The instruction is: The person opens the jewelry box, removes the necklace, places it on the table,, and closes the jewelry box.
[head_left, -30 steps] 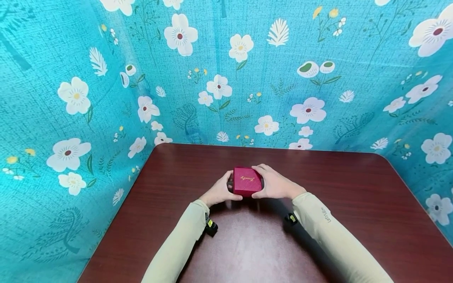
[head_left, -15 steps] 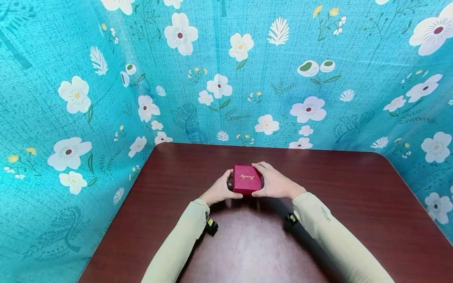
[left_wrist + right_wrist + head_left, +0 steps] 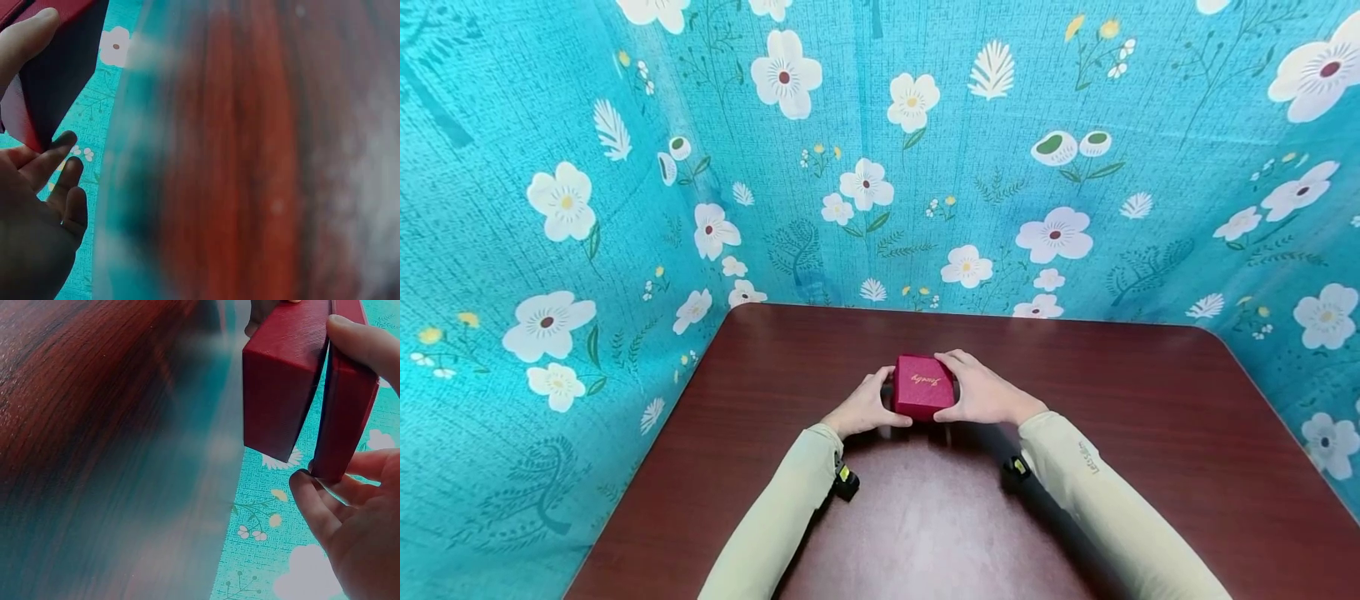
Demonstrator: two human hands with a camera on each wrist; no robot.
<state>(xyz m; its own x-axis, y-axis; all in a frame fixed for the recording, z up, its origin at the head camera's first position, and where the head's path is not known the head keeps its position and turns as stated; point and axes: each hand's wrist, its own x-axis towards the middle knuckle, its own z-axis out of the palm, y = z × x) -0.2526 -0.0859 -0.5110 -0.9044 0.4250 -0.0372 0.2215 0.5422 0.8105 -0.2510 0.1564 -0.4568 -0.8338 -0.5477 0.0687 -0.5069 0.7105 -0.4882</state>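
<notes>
A red box with gold lettering on top is held between both hands near the middle of the table. My left hand is at its left side; in the left wrist view the thumb of this hand lies on the box and a finger touches its lower corner. My right hand grips the right side. In the right wrist view, a narrow gap stands between the deeper part and the shallower part, which the right hand pinches between thumb and fingers.
The dark red-brown wooden table spreads around the hands. A blue flowered cloth hangs behind it and along the left and right sides. A small black device sits at each wrist.
The box tipped slightly and then came back, its top now a little lower in the head view than half a second ago. Both hands stay at its sides with only slight shifts.
</notes>
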